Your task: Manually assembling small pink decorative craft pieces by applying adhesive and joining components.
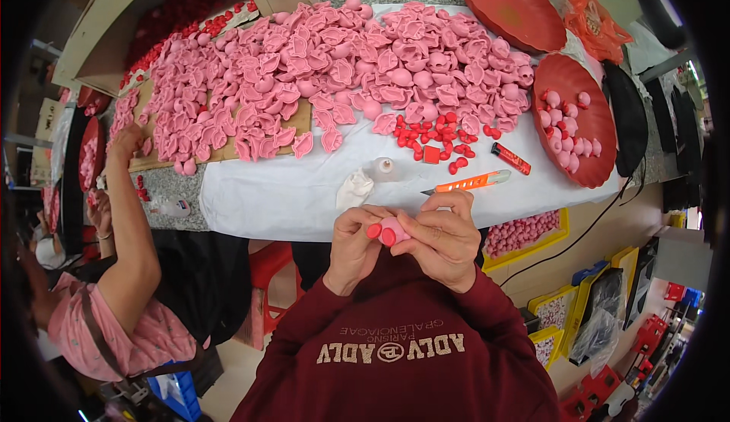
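Between my two hands, just off the table's front edge, is a small pink rounded figure part [393,230] with two red knobs on it. My left hand [356,241] pinches its left side. My right hand [442,239] grips its right side with thumb and fingers. Beyond my hands stands a small clear bottle with a nozzle [385,168], beside a crumpled white cloth [354,189]. An orange utility knife [473,182] lies past my right hand. Farther off are scattered small red pieces [433,134] and a large heap of pink shell-like parts [319,65].
At right, a red scalloped bowl [547,80] holds pink parts with red bits; another red bowl [506,7] stands behind it. A red lighter [511,159] lies near the knife. At left, a co-worker's arm [131,209] reaches to the heap. Yellow trays [563,228] sit below the table's right side.
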A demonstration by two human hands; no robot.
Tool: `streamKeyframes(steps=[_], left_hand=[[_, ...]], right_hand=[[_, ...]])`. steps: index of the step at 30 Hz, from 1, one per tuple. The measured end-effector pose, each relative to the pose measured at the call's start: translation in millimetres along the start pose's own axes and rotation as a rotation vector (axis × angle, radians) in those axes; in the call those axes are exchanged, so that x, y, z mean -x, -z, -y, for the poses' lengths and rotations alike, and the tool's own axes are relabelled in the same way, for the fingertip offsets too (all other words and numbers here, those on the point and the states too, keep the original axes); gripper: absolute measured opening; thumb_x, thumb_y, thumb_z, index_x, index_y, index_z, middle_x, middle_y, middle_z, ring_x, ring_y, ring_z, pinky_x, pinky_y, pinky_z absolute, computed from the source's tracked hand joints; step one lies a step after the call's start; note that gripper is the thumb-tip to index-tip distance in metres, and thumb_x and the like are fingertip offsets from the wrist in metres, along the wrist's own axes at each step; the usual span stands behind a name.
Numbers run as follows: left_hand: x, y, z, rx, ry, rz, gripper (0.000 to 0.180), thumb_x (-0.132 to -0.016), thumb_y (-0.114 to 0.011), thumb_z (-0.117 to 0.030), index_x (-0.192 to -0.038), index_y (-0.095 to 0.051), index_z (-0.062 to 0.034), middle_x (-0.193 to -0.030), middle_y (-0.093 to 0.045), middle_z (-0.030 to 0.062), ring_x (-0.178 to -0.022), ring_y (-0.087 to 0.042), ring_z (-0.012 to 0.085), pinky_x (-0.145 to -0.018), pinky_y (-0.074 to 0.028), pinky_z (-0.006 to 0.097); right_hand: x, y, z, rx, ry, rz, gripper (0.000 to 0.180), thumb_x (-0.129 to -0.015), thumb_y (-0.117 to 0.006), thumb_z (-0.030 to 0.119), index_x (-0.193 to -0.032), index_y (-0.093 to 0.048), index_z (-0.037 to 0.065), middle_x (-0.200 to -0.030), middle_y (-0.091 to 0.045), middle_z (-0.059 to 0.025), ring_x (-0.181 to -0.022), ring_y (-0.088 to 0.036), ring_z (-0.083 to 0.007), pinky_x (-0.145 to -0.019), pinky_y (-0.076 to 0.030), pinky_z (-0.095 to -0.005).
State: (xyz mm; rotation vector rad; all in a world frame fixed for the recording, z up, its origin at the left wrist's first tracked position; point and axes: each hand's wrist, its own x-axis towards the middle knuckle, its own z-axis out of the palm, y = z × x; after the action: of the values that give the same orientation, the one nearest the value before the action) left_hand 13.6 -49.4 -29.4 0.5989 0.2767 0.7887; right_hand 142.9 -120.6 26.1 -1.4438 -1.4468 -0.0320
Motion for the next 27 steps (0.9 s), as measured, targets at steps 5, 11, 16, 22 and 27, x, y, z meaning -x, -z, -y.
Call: streamKeyframes(steps=[5,11,16,22,27], left_hand=[[-4.7,-7.2,-1.9,0.088,0.023,0.058,0.006,-0.083,-0.058,-0.007,-0.081,-0.052,-0.0059,-0.095,-0.06,0.0108,-0.101,-0.054,0.0292,-0.086,-0.045,0.04],[-2.4,-1.3,-1.2,0.03,0.049,0.053,0.008,-0.08,-0.062,-0.009,-0.081,-0.054,-0.0106,-0.093,-0.06,0.0064,-0.097,-0.053,0.0279,-0.084,-0.046,0.039],[-3.3,-10.8,-7.3,-0.26,-0.193,0.068,0.004,-0.082,-0.06,-0.005,-0.081,-0.056,-0.0048,-0.092,-0.061,0.011,-0.094,-0.055,0.0232,-0.079,-0.047,0.034],[-2.2,-13.2,-11.3,-0.501,-0.298,0.067,0.005,-0.082,-0.059,-0.004,-0.08,-0.055,-0.0041,-0.089,-0.062,0.0134,-0.089,-0.054,0.0256,-0.078,-0.045,0.036],[-2.6,-7.0,-8.2,-0.398,-0.218,0.053,0.004,-0.082,-0.059,-0.007,-0.083,-0.057,-0.0037,-0.097,-0.059,0.0121,-0.09,-0.056,0.0197,-0.073,-0.048,0.028]], right_hand=[[0.7,2.0,4.9,-0.001,-0.02,-0.028,0.04,-0.051,-0.078,0.023,-0.086,-0.068,0.006,-0.072,-0.059,0.001,-0.075,-0.049,-0.0197,-0.071,-0.036,-0.0319],[1.3,2.6,6.0,-0.019,-0.026,-0.029,0.04,-0.052,-0.078,0.02,-0.088,-0.068,0.006,-0.072,-0.059,0.0004,-0.076,-0.049,-0.0199,-0.07,-0.037,-0.0309],[10.2,-2.9,-12.6,-0.263,-0.121,-0.022,0.038,-0.053,-0.077,0.016,-0.089,-0.069,0.006,-0.073,-0.059,-0.0001,-0.079,-0.049,-0.0199,-0.069,-0.039,-0.0302],[16.9,-12.0,-27.7,-0.529,-0.196,-0.031,0.039,-0.053,-0.076,0.015,-0.09,-0.069,0.005,-0.074,-0.059,0.0002,-0.079,-0.049,-0.0193,-0.068,-0.041,-0.0288],[10.9,-7.2,-20.8,-0.399,-0.184,-0.028,0.04,-0.052,-0.077,0.016,-0.09,-0.069,0.006,-0.071,-0.057,0.0006,-0.077,-0.049,-0.0188,-0.068,-0.04,-0.0285]])
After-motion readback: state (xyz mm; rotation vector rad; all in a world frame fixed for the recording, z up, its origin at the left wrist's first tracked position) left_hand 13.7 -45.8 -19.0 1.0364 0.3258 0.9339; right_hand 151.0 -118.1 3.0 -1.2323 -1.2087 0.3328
